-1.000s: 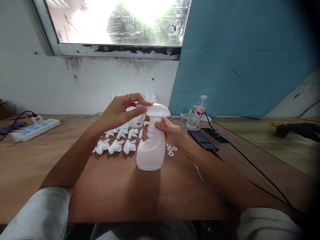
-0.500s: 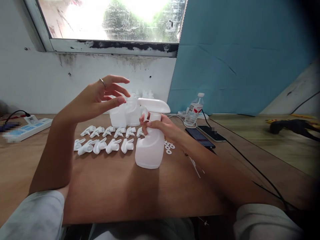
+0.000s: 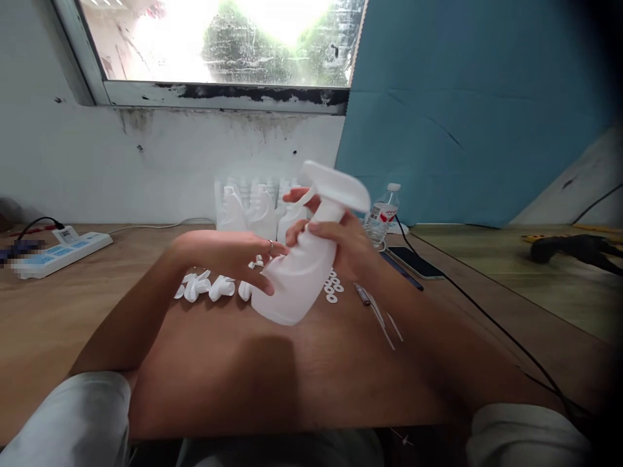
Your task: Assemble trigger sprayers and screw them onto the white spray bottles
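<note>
A white spray bottle point(image 3: 296, 279) with its trigger head point(image 3: 338, 185) fitted is tilted above the table, its base swung toward the left. My right hand point(image 3: 353, 243) is closed around the bottle's neck, just under the head. My left hand point(image 3: 224, 256), with a ring on one finger, reaches the left side of the bottle body. Its fingers are stretched out and the thumb is apart, at the bottle's edge; how firmly it touches cannot be seen. Behind the left hand lie several loose white trigger heads point(image 3: 221, 287), partly hidden.
Several white bottles point(image 3: 233, 211) stand against the wall. Small white rings point(image 3: 331, 298) and thin white tubes point(image 3: 382, 321) lie to the right. Beyond are a water bottle point(image 3: 382, 217), a phone point(image 3: 416, 263) and a black cable point(image 3: 477, 311). A power strip point(image 3: 68, 253) lies far left.
The spray bottle has gone from upright to tilted, its head up and to the right. My left hand has come down from the air to the bottle's body.
</note>
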Demonstrator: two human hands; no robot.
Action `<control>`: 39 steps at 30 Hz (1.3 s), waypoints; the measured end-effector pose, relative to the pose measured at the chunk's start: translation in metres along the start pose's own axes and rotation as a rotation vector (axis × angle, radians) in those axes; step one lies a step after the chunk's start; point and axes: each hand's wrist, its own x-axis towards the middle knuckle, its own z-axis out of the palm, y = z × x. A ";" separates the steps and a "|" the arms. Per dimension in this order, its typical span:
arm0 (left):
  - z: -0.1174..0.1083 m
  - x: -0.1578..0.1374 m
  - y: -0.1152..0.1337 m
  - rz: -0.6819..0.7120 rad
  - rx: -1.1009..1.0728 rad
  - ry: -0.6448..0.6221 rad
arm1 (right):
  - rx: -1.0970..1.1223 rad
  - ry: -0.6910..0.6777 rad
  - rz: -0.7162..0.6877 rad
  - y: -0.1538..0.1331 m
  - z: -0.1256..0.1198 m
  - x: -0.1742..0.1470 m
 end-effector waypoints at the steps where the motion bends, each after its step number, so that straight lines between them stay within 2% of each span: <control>1: 0.003 0.002 0.006 0.011 0.001 -0.017 | -0.012 0.051 -0.058 -0.005 0.000 0.000; 3: 0.005 0.002 0.014 0.025 0.010 0.031 | -0.049 0.111 -0.144 -0.016 -0.001 0.000; 4: 0.003 0.001 0.014 0.033 0.014 0.107 | -0.076 0.123 -0.163 -0.022 -0.003 -0.001; 7: -0.011 -0.016 -0.010 0.041 -0.008 0.317 | -0.224 0.185 -0.180 -0.039 -0.013 -0.004; 10: -0.033 -0.049 -0.071 -0.114 0.006 0.545 | -0.389 0.297 -0.178 -0.045 -0.031 -0.011; 13: -0.046 -0.096 -0.147 -0.533 0.094 0.834 | -0.407 0.328 -0.159 -0.034 -0.053 -0.024; 15: -0.043 -0.130 -0.193 -0.693 0.131 0.999 | -0.384 0.333 -0.129 -0.018 -0.067 -0.034; 17: -0.033 -0.162 -0.225 -0.828 0.046 1.051 | -0.381 0.368 -0.102 -0.001 -0.081 -0.043; 18: -0.027 -0.175 -0.237 -0.907 0.013 1.116 | -0.384 0.396 -0.096 0.008 -0.088 -0.047; 22: -0.002 -0.210 -0.255 -1.199 -0.110 1.079 | -0.415 0.486 -0.039 0.033 -0.108 -0.054; 25: 0.011 -0.219 -0.256 -1.310 -0.110 1.018 | -0.427 0.519 0.021 0.041 -0.114 -0.057; 29: 0.025 -0.223 -0.254 -1.370 -0.140 0.993 | -0.444 0.538 0.089 0.043 -0.112 -0.061; 34: 0.044 -0.222 -0.241 -1.376 -0.169 0.953 | -0.448 0.505 0.125 0.046 -0.107 -0.063; 39: 0.054 -0.219 -0.231 -1.392 -0.096 0.831 | -0.451 0.474 0.171 0.052 -0.106 -0.065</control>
